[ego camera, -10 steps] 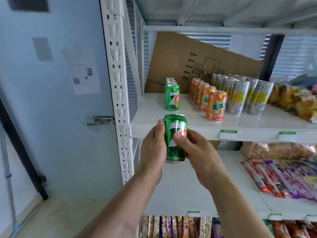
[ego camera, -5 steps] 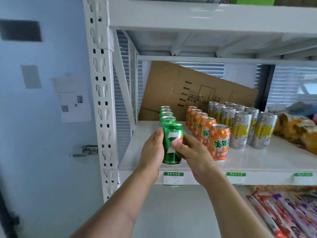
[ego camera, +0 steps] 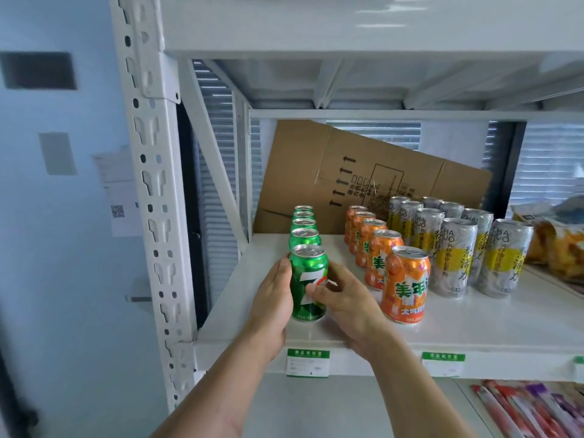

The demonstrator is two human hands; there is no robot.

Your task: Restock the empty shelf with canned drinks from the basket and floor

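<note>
Two hands are on one glossy green aluminium can [ego camera: 308, 284] with a big white 7 on its side: your left hand [ego camera: 274, 298] cups its left wall, fingers lying along the metal, and your right hand [ego camera: 343, 298] wraps its right side, thumb across the label. The can stands upright on the smooth white metal shelf [ego camera: 474, 320], near the front edge, at the head of a straight row of matching green cans [ego camera: 304, 230] running back. Just to the right sits a row of squat orange cans [ego camera: 377, 251] with green lettering, then taller slim silver-and-yellow cans [ego camera: 455, 248] in two rows. A flattened brown corrugated cardboard box [ego camera: 373, 172] leans against the back. Crinkly snack bags [ego camera: 559, 248] lie far right. Green-topped paper price tags [ego camera: 308, 361] hang on the shelf lip
</note>
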